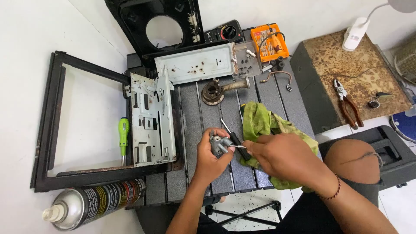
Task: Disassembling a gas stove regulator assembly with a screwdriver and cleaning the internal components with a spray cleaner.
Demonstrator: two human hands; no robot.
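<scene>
Small grey valve body [218, 143] gripped tight in left hand [209, 158], near table's front edge. Thin pin [237, 147] pinched by right hand [277, 156] fingertips, at valve's opening. Pin to be kept straight, valve steadied w/ thumb.

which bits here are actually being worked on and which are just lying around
In hand:
- small grey metal valve part, held in the left hand
- thin metal pin, pinched by the right hand
- green rag, under the right hand

Lying about:
- green screwdriver
- spray can
- pliers
- orange bit set
- burner
- metal panels
</scene>
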